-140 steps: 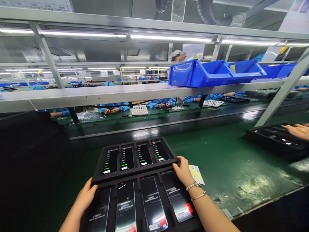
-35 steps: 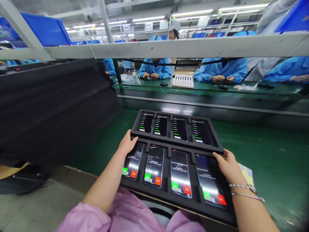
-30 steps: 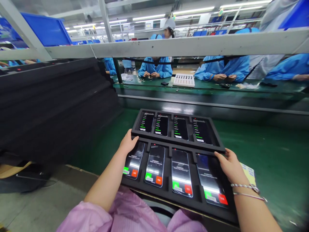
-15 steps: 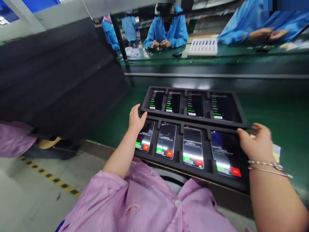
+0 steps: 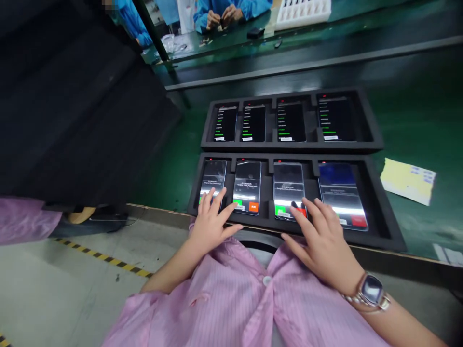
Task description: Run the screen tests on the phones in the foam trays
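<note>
**Spread Wide on the Glass**

While our bare left hand [image 5: 213, 224] and right hand [image 5: 321, 236] lie palm down at the near edge of a black foam tray [image 5: 383, 226], none of our fingers closes on anything. The left fingers [image 5: 211, 200] fan wide, their tips on the lower glass of the first black smartphone [image 5: 212, 176] from the left, and the thumb stretches toward the second black smartphone [image 5: 247, 185]. The right fingers [image 5: 316, 207] splay just as far: the index tip sits over the red on-screen button of the third black smartphone [image 5: 288, 185], and the outer tips come to the lower corner of the fourth black smartphone [image 5: 340, 190], though we cannot tell if they touch it. Each phone lies flat in its own compartment.

Just behind, a second black foam tray [image 5: 369, 144] holds four more lit phones showing green bars. A pale yellow printed card [image 5: 407, 180] lies on the green bench mat [image 5: 415, 231] to our right. Our pink striped smock [image 5: 231, 308] fills the space below, and a metal wristwatch [image 5: 371, 290] circles our right wrist.
</note>
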A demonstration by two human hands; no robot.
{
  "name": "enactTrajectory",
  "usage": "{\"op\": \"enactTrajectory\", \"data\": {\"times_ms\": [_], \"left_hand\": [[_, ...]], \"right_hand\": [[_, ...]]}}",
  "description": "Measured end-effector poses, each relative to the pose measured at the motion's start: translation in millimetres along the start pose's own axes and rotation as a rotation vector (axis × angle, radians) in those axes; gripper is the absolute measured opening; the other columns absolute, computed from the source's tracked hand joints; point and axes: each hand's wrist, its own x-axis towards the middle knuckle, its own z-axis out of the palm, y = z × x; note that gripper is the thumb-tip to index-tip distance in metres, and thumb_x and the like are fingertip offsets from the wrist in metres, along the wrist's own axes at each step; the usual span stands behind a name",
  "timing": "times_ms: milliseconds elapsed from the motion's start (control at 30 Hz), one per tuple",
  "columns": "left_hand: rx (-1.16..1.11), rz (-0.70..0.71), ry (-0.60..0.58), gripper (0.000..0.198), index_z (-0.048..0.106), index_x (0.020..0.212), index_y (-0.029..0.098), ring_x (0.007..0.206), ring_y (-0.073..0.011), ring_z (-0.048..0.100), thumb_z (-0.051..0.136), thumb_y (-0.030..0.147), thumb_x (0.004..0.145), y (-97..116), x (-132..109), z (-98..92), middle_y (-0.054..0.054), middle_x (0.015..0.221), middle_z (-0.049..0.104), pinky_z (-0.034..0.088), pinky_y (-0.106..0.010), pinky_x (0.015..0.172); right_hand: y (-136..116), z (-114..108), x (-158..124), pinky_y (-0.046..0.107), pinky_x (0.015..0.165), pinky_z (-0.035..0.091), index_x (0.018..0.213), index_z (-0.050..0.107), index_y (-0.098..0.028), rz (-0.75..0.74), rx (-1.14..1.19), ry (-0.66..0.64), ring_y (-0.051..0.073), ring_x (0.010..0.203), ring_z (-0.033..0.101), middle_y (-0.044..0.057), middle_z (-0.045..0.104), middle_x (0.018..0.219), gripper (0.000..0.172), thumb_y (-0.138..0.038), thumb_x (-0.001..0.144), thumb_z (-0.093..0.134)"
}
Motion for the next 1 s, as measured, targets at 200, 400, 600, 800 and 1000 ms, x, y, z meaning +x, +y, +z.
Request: {"op": "enactTrajectory", "data": {"times_ms": [200, 400, 600, 800, 1000], "left_hand": [[-0.034, -0.164, 0.235, 0.054, 0.05, 0.15, 0.025, 0.152, -0.0392, 0.037, 0.062, 0.046, 0.102, -26.9, -18.9, -20.6, -0.019, 0.16, 0.044, 0.034, -0.063, 0.124], [-0.106, -0.353, 0.18, 0.053, 0.049, 0.148, 0.022, 0.146, -0.0341, 0.05, 0.058, 0.048, 0.103, -50.2, -33.8, -17.2, -0.018, 0.154, 0.053, 0.04, -0.055, 0.122], [-0.114, -0.363, 0.155, 0.042, 0.058, 0.134, 0.02, 0.136, -0.0334, 0.06, 0.057, 0.047, 0.103, -50.7, -24.5, -17.5, -0.018, 0.146, 0.062, 0.049, -0.051, 0.115], [-0.106, -0.344, 0.189, 0.033, 0.065, 0.124, 0.022, 0.13, -0.0318, 0.065, 0.059, 0.046, 0.102, -52.7, -29.7, -19.7, -0.016, 0.142, 0.067, 0.054, -0.048, 0.11], [-0.031, -0.324, 0.145, 0.029, 0.073, 0.111, 0.024, 0.123, -0.0313, 0.07, 0.055, 0.044, 0.104, -55.9, -34.1, -20.6, -0.012, 0.143, 0.067, 0.057, -0.046, 0.104]], "right_hand": [[-8.3, 1.7, 3.3, 0.072, 0.118, 0.034, 0.164, 0.032, -0.026, 0.035, -0.047, -0.048, 0.045, 0.148, 0.04, 0.021, 0.048, 0.155, 0.069, -0.049, 0.104, 0.057], [13.0, -25.2, 4.9, 0.067, 0.119, 0.04, 0.163, 0.032, -0.018, 0.112, 0.114, 0.055, 0.043, 0.147, 0.041, 0.022, 0.05, 0.151, 0.071, -0.049, 0.104, 0.058], [43.2, -48.3, 5.4, 0.064, 0.12, 0.041, 0.156, 0.044, -0.016, 0.126, 0.034, 0.074, 0.041, 0.14, 0.049, 0.022, 0.056, 0.143, 0.063, -0.051, 0.104, 0.058], [49.1, -52.1, -4.3, 0.061, 0.116, 0.045, 0.157, 0.044, -0.018, 0.194, 0.013, 0.096, 0.041, 0.139, 0.051, 0.023, 0.054, 0.144, 0.064, -0.051, 0.104, 0.058], [18.6, -33.2, -0.7, 0.072, 0.117, 0.04, 0.158, 0.042, -0.025, 0.036, 0.098, -0.028, 0.045, 0.152, 0.033, 0.021, 0.043, 0.157, 0.059, -0.047, 0.105, 0.057]]}}
